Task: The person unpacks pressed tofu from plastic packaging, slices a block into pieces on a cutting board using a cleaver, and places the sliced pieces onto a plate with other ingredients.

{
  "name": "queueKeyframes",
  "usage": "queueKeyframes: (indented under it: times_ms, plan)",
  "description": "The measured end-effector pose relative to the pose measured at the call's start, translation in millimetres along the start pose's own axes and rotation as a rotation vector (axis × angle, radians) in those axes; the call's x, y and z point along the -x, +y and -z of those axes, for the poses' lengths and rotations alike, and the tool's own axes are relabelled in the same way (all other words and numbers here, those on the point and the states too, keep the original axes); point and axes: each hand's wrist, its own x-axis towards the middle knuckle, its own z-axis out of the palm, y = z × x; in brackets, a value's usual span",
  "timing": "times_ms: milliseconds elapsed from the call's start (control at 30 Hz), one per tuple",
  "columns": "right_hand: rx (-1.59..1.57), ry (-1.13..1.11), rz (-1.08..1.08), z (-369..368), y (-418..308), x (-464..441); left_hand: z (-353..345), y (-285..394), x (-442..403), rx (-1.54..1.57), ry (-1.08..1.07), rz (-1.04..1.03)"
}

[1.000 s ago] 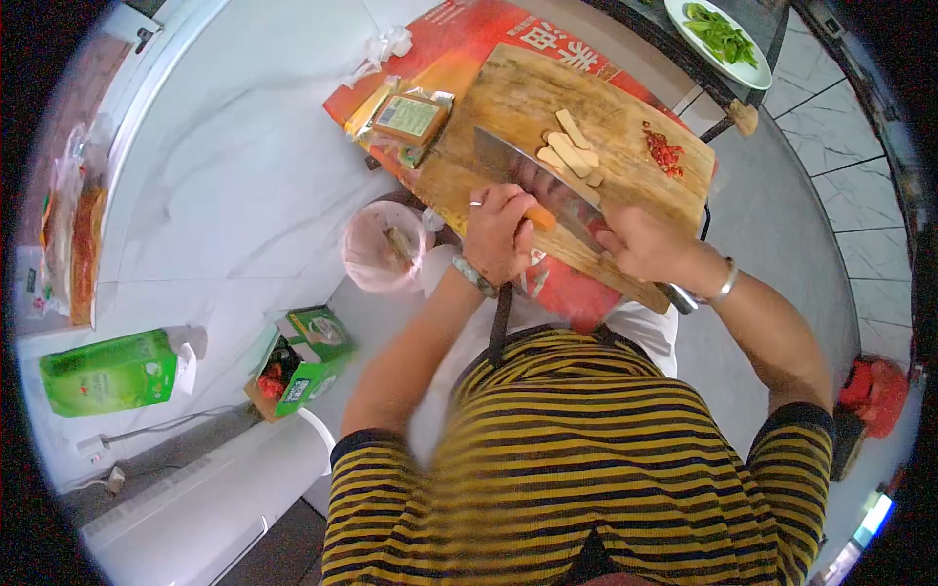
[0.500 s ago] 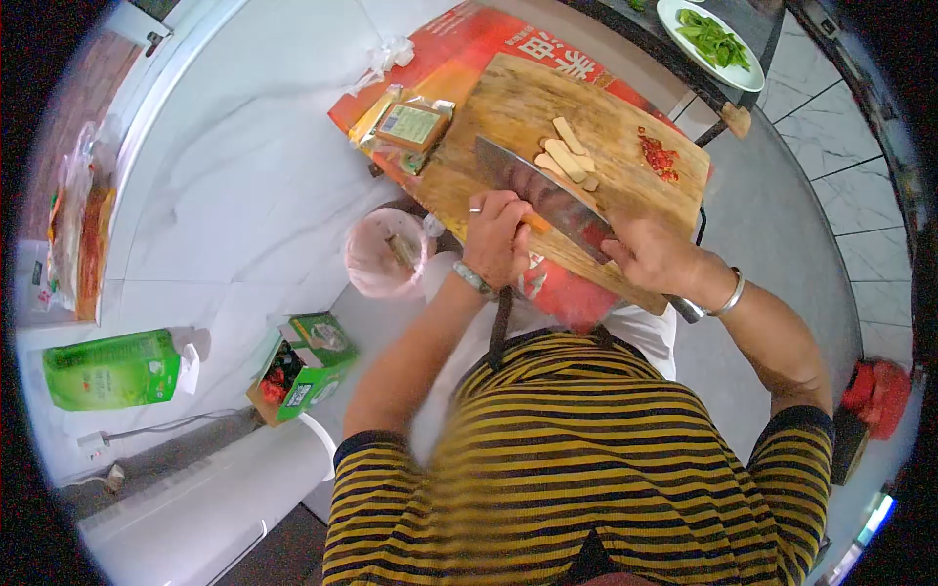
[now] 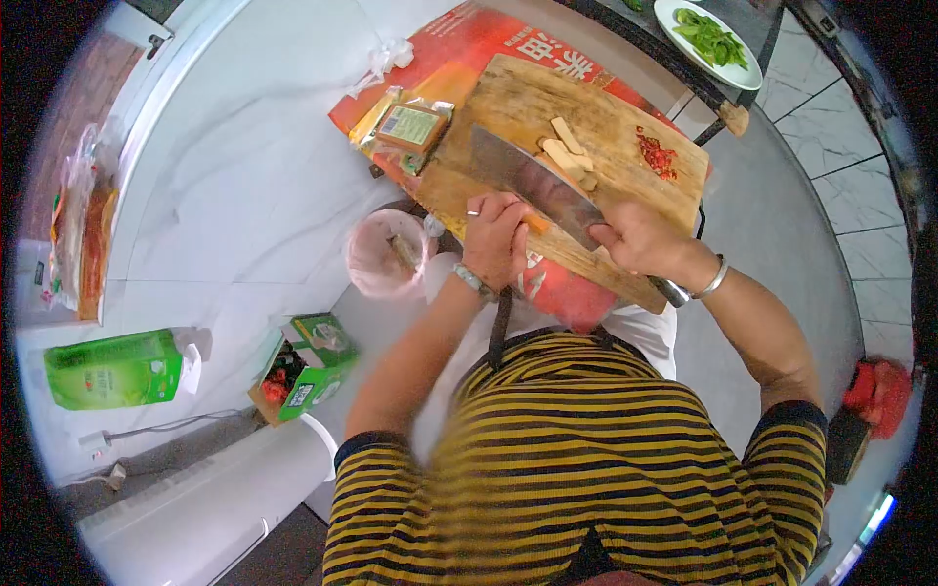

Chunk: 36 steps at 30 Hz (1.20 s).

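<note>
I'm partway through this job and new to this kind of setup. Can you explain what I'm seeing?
There's no machine here: these are a person's own bare hands. One camera, worn on the head, looks forward and down, so the striped shirt at the bottom is the wearer's.

The left hand holds an orange piece near the close edge of a wooden board. The right hand grips a cleaver; I can't tell whether its blade touches that piece.

Pale strips and chopped red bits lie on the board, with a labelled packet by its left edge.
</note>
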Motion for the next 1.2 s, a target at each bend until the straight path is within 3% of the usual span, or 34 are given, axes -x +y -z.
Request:
queueKeyframes:
  times_ms: [133, 233, 633, 733, 833, 1033, 1133, 1200]
  plan:
    - [0.048, 0.21, 0.228, -8.9, 15.6, -1.3, -2.1, -4.5, 3.1, 0.006, 0.036, -0.003]
    - [0.065, 0.073, 0.155, -2.6, 12.0, 6.5, -13.0, -10.7, 8.4, 0.064, 0.085, 0.016]
    - [0.08, 0.05, 0.14, -11.6, 7.2, 5.3, -6.3, -9.8, 5.2, 0.053, 0.082, -0.031]
    - [-0.06, -0.097, -0.086, -8.3, -15.0, -3.8, -5.6, -10.0, 6.5, 0.047, 0.051, -0.018]
    - [-0.142, -0.011, -0.022, -15.2, -3.3, -4.1, -2.2, -5.1, 3.9, 0.051, 0.069, -0.009]
    - [-0.012, 0.126, 0.151, -5.8, 3.5, 4.8, -9.0, -7.9, 6.4, 0.078, 0.119, 0.014]
    - [0.007, 0.084, 0.083, 3.1, -5.9, 10.7, -11.4, -9.8, 6.8, 0.074, 0.152, 0.012]
    - [0.108, 0.245, 0.334, -8.6, 9.0, 4.9, -10.5, -9.4, 7.3, 0.065, 0.162, 0.007]
